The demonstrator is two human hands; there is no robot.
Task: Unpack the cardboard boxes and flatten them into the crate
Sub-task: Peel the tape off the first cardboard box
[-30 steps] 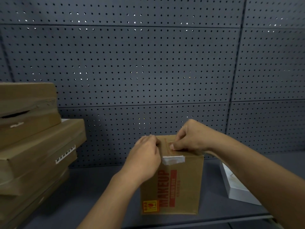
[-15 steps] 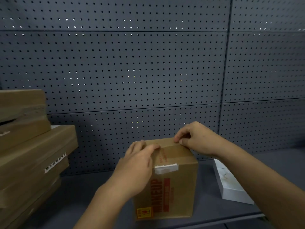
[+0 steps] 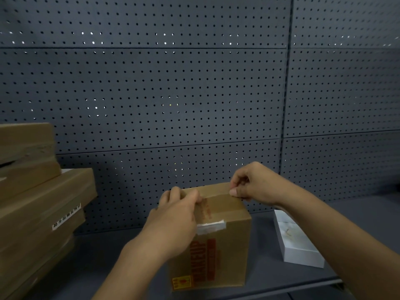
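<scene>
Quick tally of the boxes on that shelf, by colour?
Brown cardboard: 1 upright MAKEUP box under both hands, plus a stack on the left, about 4, hard to separate.
White: 1 flat box.
Total: about 6.

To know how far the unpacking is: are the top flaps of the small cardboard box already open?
No, the cardboard box is closed, its top flaps flat under tape.

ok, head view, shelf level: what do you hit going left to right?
Stack of flat brown cardboard boxes → left hand → upright brown cardboard box printed MAKEUP in red → right hand at that box's top right edge → flat white rectangular box.
</scene>
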